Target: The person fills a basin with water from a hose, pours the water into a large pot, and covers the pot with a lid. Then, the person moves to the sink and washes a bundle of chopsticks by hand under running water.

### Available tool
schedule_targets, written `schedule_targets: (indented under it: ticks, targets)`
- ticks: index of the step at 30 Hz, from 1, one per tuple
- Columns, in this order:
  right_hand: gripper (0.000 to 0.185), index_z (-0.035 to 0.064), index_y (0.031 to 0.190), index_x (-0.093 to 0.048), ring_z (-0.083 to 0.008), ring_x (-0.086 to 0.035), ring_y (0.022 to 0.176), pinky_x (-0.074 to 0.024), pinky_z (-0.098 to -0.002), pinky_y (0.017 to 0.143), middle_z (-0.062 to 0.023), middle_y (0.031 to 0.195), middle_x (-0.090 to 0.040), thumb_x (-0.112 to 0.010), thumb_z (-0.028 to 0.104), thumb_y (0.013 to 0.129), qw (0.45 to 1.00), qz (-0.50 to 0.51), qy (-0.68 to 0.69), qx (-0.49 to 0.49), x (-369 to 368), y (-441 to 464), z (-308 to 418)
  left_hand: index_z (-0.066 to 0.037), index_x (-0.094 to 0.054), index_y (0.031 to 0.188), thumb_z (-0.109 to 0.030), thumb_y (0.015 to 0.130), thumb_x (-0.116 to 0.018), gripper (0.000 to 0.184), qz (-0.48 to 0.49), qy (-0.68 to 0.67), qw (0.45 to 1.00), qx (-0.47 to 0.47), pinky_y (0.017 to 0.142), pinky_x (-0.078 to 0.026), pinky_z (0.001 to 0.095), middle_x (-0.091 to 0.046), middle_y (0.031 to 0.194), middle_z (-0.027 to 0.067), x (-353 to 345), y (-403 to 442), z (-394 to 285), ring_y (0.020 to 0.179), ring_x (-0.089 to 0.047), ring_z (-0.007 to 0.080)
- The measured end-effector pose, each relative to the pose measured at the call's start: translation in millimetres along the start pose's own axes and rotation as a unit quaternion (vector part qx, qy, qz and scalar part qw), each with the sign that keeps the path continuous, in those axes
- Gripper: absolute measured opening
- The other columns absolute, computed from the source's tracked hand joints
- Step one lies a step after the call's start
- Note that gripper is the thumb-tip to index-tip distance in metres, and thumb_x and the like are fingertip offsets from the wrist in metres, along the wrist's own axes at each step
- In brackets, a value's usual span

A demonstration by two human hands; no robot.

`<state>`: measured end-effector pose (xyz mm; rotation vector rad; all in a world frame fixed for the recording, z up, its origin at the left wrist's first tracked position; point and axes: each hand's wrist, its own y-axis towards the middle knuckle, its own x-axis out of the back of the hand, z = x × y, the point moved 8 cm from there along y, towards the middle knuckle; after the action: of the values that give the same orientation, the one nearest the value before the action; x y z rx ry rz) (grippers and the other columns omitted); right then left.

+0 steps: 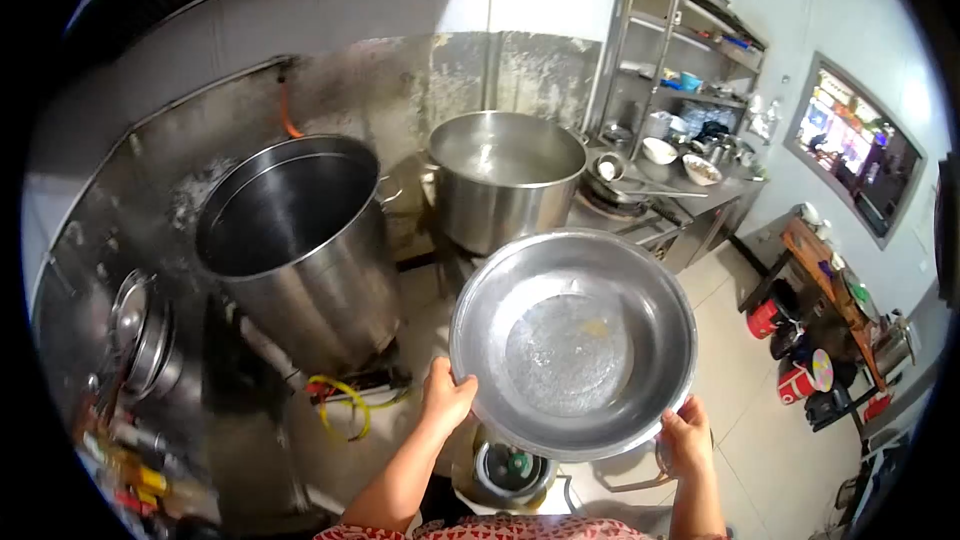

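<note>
A wide, round metal basin [565, 355] is held up in front of me, tilted so its inside faces my view. Its bottom looks wet, with a small yellowish patch on it. My left hand [447, 400] grips the rim on the left, thumb over the edge. On the lower right, my right hand [687, 435] pinches the rim in the same way. The fingers under the basin are hidden on both sides. Below the basin, partly covered by it, sits a dark round container [510, 470] with something green in it.
A tall stockpot [310, 290] stands left, near a yellow hose [357, 410]. A wide pot [505, 210] with liquid stands behind the basin. Bowls lie on the counter by a metal shelf [670, 35]. A wooden bench [825, 280] and red buckets line the right wall.
</note>
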<state>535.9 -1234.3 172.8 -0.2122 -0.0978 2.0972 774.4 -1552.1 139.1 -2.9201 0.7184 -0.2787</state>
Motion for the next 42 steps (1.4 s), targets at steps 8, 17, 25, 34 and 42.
schedule_targets:
  ticks: [8,17,25,34,42]
  targets:
    - [0.042,0.0071,0.119,-0.035,-0.0219,-0.045,0.101,-0.0378,-0.0395,0.081,-0.0103,0.11,-0.045,-0.052,0.018,0.082,0.974,0.207,-0.081,0.049,10.6,-78.6,-0.1,0.004,-0.035,0.113,-0.013,0.084,-0.054,0.038,-0.094,0.049,0.994,0.006,0.063,-0.048,0.0403,-0.056,0.086,0.0225,49.0,-215.1,-34.6,0.072,-0.06,0.0281]
    - [0.089,0.0221,0.144,-0.001,-0.0379,-0.021,0.132,-0.0153,-0.0636,0.102,-0.0167,0.147,-0.014,-0.054,0.056,0.081,0.846,0.452,-0.263,0.1,-61.1,-185.1,-38.0,-0.001,-0.042,0.092,-0.013,0.082,-0.058,0.022,-0.443,0.044,0.888,-0.119,0.052,-0.039,0.0295,-0.049,0.075,0.0086,187.2,-513.0,-14.6,0.061,-0.046,0.0141]
    - [0.034,0.0044,0.115,-0.044,-0.0162,-0.058,0.078,-0.0468,-0.0243,0.063,-0.0142,0.118,-0.049,-0.051,0.003,0.082,0.626,0.77,-0.01,0.121,-194.7,-499.4,-47.5,-0.009,-0.049,0.098,-0.008,0.075,-0.061,0.026,-0.741,-0.169,0.649,0.028,0.043,-0.038,0.02,-0.051,0.075,-0.001,215.4,-891.5,95.6,0.056,-0.046,0.0042]
    - [0.03,0.0033,0.117,-0.042,-0.013,-0.06,0.085,-0.0485,-0.023,0.07,-0.0131,0.134,-0.037,-0.045,-0.004,0.088,0.419,0.906,0.031,-0.053,-152.4,-728.2,-75.4,-0.008,-0.045,0.097,-0.004,0.078,-0.052,0.021,-0.883,-0.197,0.426,-0.024,0.041,-0.045,0.022,-0.052,0.077,0.0031,144.1,-1195.1,244.4,0.061,-0.053,0.012]
    - [0.028,0.0035,0.119,-0.043,-0.0123,-0.059,0.085,-0.0485,-0.0245,0.072,-0.0103,0.126,-0.048,-0.045,0.002,0.091,0.432,0.897,-0.071,-0.056,-132.6,-739.1,-124.2,-0.004,-0.044,0.089,-0.006,0.074,-0.056,0.02,-0.916,-0.206,0.335,0.077,0.039,-0.044,0.0256,-0.047,0.068,0.0031,196.7,-1252.2,359.2,0.051,-0.047,0.012]
